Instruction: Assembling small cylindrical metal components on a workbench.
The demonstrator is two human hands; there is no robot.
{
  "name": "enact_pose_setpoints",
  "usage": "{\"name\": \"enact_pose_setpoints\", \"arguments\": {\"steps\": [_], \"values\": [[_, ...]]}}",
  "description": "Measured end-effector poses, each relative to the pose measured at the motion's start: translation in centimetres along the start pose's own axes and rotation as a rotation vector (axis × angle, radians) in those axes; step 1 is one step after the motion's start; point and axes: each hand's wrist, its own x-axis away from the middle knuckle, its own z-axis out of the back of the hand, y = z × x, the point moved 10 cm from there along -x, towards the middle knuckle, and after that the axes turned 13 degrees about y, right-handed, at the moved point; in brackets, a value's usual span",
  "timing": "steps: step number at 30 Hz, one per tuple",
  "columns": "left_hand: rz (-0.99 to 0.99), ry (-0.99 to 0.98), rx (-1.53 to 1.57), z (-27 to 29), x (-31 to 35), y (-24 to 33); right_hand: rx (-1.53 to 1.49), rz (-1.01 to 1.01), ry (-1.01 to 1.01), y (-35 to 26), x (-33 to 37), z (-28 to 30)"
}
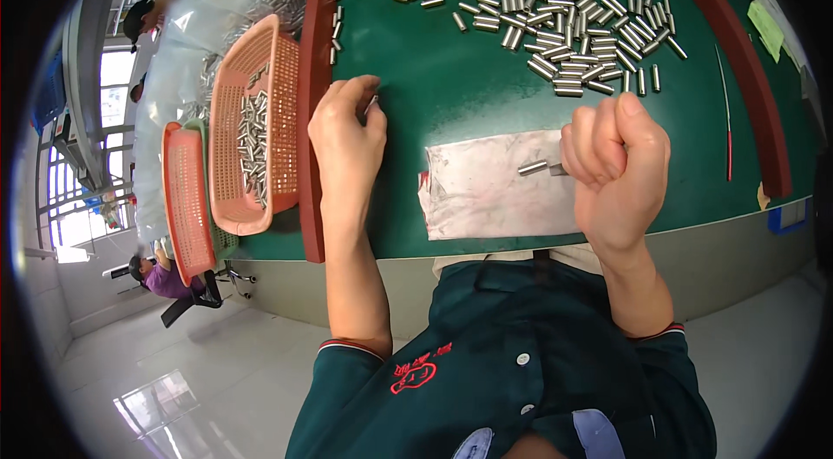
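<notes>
My left hand (347, 134) is curled above the green table top (451, 86), with a small silver metal pin (371, 103) pinched at its fingertips. My right hand (614, 164) is closed in a loose fist over the right end of a grey cloth (486, 190). A short silver pin (533, 168) lies on the cloth just left of that fist, and another pin end shows at the fingers. Whether the fist grips it I cannot tell. Several more silver pins (555, 25) lie scattered across the far part of the table.
A dark red raised border (311, 155) frames the table. A pink plastic basket (256, 125) holding several pins sits at the left edge, with another orange basket (186, 199) beside it. Clear plastic bags lie beyond. A thin red rod (724, 112) lies at right. A person sits far left below.
</notes>
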Motion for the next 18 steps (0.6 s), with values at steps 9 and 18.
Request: {"name": "enact_pose_setpoints", "arguments": {"steps": [9, 18], "values": [[-0.008, -0.289, 0.62, -1.3, 5.0, 10.3, -0.013, 0.001, 0.058, -0.2, -0.2, 0.4], [-0.176, -0.066, 0.495, -0.4, 7.5, 10.7, 0.022, 0.014, 0.037, -0.4, 0.1, 0.3]]}}
